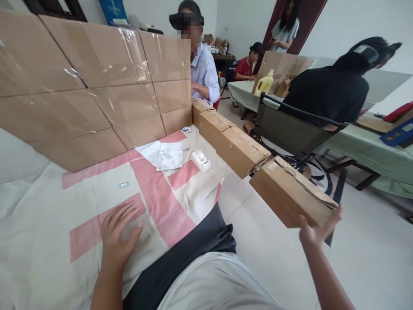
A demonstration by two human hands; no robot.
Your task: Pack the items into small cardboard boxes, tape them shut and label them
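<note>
My right hand (318, 230) grips the near end of a long cardboard box (290, 189), thumb on its side and fingers round the end. Held out past the table's right edge, the box lines up with a row of similar cardboard boxes (235, 137), a narrow gap between them. My left hand (121, 232) lies with fingers spread on the pink and cream tablecloth (158, 202). Beyond its fingertips is a small white outlined cutout (124, 184). Farther off lie printed paper sheets (166, 156) and a white tape dispenser (200, 160).
A wall of taped cardboard boxes (119, 86) stands along the table's far left. Behind it sits a person in a light shirt (206, 73). To the right, a person in black (329, 90) sits in a chair (287, 125) by another table with a yellow jug (264, 84).
</note>
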